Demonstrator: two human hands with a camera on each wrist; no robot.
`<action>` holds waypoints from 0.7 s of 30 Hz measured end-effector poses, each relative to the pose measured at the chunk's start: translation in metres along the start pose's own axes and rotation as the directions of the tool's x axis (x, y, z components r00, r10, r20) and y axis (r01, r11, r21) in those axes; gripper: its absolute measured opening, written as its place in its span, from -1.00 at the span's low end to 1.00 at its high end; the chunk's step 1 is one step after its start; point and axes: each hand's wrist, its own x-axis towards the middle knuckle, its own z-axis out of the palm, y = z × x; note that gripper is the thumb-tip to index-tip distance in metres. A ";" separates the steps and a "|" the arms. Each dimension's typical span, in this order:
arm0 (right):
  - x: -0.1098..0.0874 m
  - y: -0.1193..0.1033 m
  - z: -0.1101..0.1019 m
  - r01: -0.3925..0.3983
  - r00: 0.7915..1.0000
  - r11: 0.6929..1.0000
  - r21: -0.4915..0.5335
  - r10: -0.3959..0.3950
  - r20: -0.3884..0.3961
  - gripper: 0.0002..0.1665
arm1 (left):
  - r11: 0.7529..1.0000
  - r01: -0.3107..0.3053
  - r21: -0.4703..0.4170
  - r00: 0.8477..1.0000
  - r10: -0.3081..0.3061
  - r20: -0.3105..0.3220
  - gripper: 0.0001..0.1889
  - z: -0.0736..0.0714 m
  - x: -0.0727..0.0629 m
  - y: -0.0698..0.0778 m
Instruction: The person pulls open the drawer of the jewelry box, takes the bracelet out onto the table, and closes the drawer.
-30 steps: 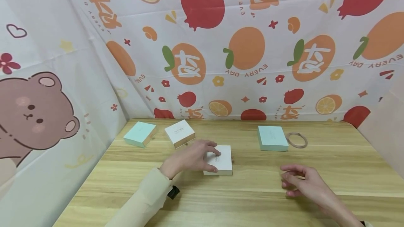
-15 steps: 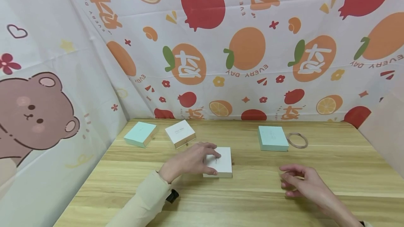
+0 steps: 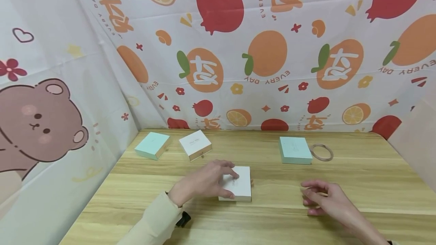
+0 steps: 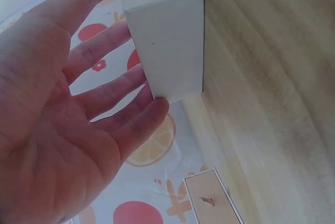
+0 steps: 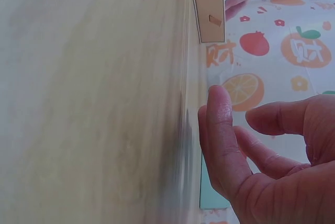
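Observation:
My left hand [image 3: 210, 183] rests on a white drawer-style box [image 3: 240, 182] near the table's middle. Its spread fingers touch the top, and the thumb lies at the front edge. In the left wrist view the fingertips meet the upper edge of that white box [image 4: 167, 41], with a gap under the palm. The right wrist view shows its brown drawer end [image 5: 210, 17] with a small pull tab. My right hand [image 3: 332, 203] hovers over the table to the right, fingers loosely bent, holding nothing.
At the back left sit a mint box [image 3: 152, 144] and another white box [image 3: 195, 144] with a brown drawer side. Back right, a second mint box [image 3: 295, 149] stands next to a brownish ring [image 3: 321, 152]. A printed cloth [image 3: 265, 97] hangs behind the wooden table [image 3: 272, 222].
The white box under my left hand has slid toward me, the hand travelling with it. My right hand has stayed nearly still. The other boxes and the ring have not moved.

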 end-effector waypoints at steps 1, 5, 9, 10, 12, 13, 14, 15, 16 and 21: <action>0.000 0.000 0.000 0.000 1.000 1.000 -0.002 0.000 -0.001 -0.45 | 1.000 -0.001 0.000 1.000 0.001 -0.002 -0.48 0.000 -0.001 0.001; 0.000 0.000 0.000 -0.001 1.000 1.000 -0.004 0.001 -0.003 -0.44 | 1.000 -0.009 0.000 1.000 0.009 -0.015 -0.48 0.002 -0.005 0.003; 0.000 -0.001 0.000 0.002 1.000 1.000 -0.004 -0.002 -0.001 -0.44 | 1.000 -0.014 0.011 1.000 0.015 -0.024 -0.47 0.004 -0.008 0.004; 0.000 -0.001 0.000 0.004 1.000 1.000 -0.004 -0.004 0.000 -0.44 | 1.000 -0.016 0.013 1.000 0.017 -0.025 -0.47 0.004 -0.008 0.004; 0.000 -0.001 0.001 0.007 1.000 1.000 -0.004 -0.007 0.003 -0.44 | 1.000 -0.017 0.014 1.000 0.018 -0.024 -0.48 0.005 -0.008 0.004; 0.000 -0.002 0.001 0.008 1.000 1.000 -0.005 -0.008 0.005 -0.44 | 1.000 -0.017 0.015 1.000 0.018 -0.023 -0.48 0.005 -0.008 0.004; 0.000 -0.002 0.001 0.008 1.000 1.000 -0.005 -0.008 0.007 -0.44 | 1.000 -0.017 0.016 1.000 0.017 -0.021 -0.48 0.005 -0.008 0.004; 0.000 -0.002 0.002 0.007 1.000 1.000 -0.004 -0.007 0.009 -0.44 | 1.000 -0.018 0.017 1.000 0.018 -0.020 -0.48 0.005 -0.009 0.004; 0.000 -0.002 0.002 0.006 1.000 1.000 -0.004 -0.006 0.011 -0.44 | 1.000 -0.019 0.016 1.000 0.019 -0.020 -0.48 0.005 -0.009 0.004; 0.000 -0.002 0.002 0.001 1.000 1.000 -0.016 -0.001 0.006 -0.45 | 0.999 -0.029 0.015 0.999 0.029 -0.023 -0.47 0.005 -0.010 0.006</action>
